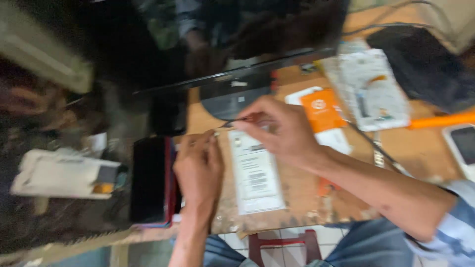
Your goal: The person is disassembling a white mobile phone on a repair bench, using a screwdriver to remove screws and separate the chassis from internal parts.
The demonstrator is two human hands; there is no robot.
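My right hand [279, 129] pinches a thin tool with a reddish handle, probably tweezers [236, 120], its tip pointing left toward my left hand. My left hand [199, 165] is closed, fingertips pressed at the top left corner of a long white flat part with a printed label [255, 173] lying on the brown wooden worktop [302, 193]. The frame is blurred by motion, so I cannot make out any small piece between the fingertips.
A black monitor [237, 37] on a round stand rises behind the hands. A dark flat device with a red edge [151, 179] lies to the left. Right of the hands lie an orange card [321, 110], a white opened device [372, 89], an orange-handled tool [440, 120], cables.
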